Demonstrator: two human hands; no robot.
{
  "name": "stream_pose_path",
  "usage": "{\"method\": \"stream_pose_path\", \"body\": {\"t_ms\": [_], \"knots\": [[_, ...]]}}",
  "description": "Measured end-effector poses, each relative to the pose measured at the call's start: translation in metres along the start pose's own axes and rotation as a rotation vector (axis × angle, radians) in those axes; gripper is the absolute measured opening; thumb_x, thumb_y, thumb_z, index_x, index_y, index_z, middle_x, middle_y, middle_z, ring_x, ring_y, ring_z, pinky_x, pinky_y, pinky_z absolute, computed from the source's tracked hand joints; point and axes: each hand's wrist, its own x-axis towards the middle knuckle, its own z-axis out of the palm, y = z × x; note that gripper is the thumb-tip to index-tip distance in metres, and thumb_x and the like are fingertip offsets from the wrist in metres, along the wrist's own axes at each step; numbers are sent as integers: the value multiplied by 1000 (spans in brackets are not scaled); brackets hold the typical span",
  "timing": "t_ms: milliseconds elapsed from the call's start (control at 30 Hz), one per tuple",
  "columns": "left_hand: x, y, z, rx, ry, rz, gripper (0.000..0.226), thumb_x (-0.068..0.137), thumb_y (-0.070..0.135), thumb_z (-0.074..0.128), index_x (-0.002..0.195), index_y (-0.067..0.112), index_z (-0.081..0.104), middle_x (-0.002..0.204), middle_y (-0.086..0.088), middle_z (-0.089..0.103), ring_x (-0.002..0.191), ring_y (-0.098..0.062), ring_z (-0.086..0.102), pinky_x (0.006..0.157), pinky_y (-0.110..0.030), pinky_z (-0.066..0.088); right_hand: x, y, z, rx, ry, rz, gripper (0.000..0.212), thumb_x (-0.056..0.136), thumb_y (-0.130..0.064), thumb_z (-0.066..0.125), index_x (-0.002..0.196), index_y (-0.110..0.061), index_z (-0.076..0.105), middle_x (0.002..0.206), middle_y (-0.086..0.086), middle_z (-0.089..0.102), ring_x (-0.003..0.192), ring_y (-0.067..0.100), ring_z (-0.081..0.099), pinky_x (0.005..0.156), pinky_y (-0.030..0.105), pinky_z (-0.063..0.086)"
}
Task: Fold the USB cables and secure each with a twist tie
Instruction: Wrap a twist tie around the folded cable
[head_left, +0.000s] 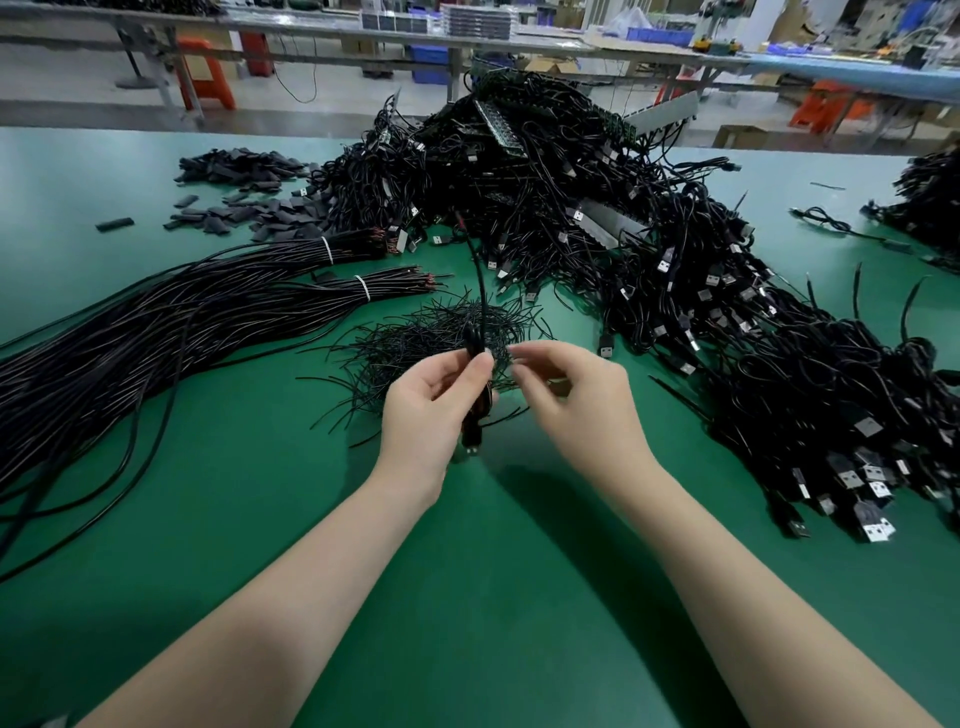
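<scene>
My left hand grips a folded black USB cable upright above the green table; its plug hangs below the hand and one loose end rises up and away toward the big heap. My right hand hovers just right of the cable, fingers curled with the thumb and forefinger tips close together near the cable's top; whether they pinch a twist tie I cannot tell. A loose pile of thin black twist ties lies on the table right behind both hands.
A tall heap of tangled USB cables fills the back centre and spreads down the right side. Two tied bundles of long black wires lie at left. Small black sleeves are scattered at back left. The green table lies in front.
</scene>
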Motion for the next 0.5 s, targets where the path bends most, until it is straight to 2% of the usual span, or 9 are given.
{"method": "stream_pose_path", "body": {"t_ms": [67,100,233,367,433,500], "knots": [[1,-3,-2,66,11,102,11,87,14,72,89,25,74,85,7,76,82,-9,70,74,-19,53,3,-3,-1,403,-108,398,13,93,-20,63,91,-14,75,79,-3,73,70,8,66,69,25,54],[1,-4,-2,88,-12,127,16,86,12,73,88,28,75,88,8,76,85,-7,70,75,-17,53,4,-4,-2,524,-160,494,16,93,-23,64,85,-14,75,74,-1,73,66,9,65,64,23,53],[-1,-5,-2,162,-127,211,33,83,9,74,84,42,77,92,13,76,89,-2,70,78,-13,51,2,-4,-5,655,-236,552,19,87,-23,70,71,-14,73,64,-1,66,58,8,59,62,20,53],[-1,-4,-3,152,-135,238,20,73,23,77,83,40,77,90,12,75,88,-4,70,79,-17,52,2,-7,-9,686,-287,568,19,87,-13,68,68,-14,73,66,1,64,58,9,57,61,19,53],[-2,-4,-2,125,-128,209,21,70,23,78,81,41,78,86,12,76,83,-3,70,76,-15,52,3,-8,-10,656,-260,551,16,87,-7,68,71,-10,68,64,1,62,60,13,55,63,21,51],[-2,-4,0,107,-110,176,16,69,24,79,80,35,78,84,10,76,78,-3,70,71,-15,52,3,-9,-8,555,-197,458,15,86,-6,69,72,-10,66,62,0,59,61,14,50,65,25,46]]}}
